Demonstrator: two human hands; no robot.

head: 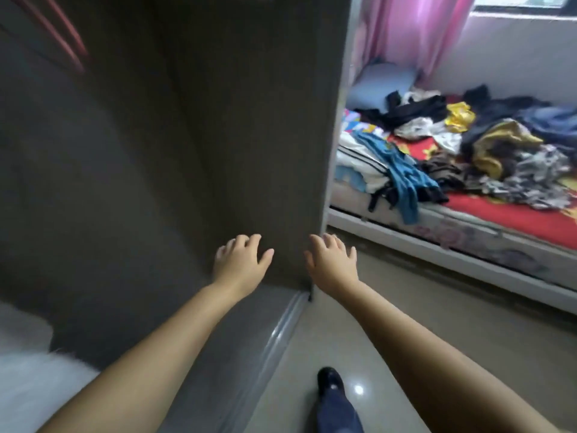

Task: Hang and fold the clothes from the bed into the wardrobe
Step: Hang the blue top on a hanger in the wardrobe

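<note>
A heap of mixed clothes lies on the bed at the right, with a blue garment hanging over its near edge. The open wardrobe fills the left, its inside dark and grey. My left hand reaches forward inside the wardrobe near its side panel, fingers relaxed and holding nothing. My right hand is stretched out beside it, just past the panel's front edge, fingers spread and empty.
Red hanger-like bars show at the wardrobe's upper left. Something white and blurred lies at the lower left. The sliding-door track runs along the floor. My shoe stands on the tiled floor. Pink curtains hang behind the bed.
</note>
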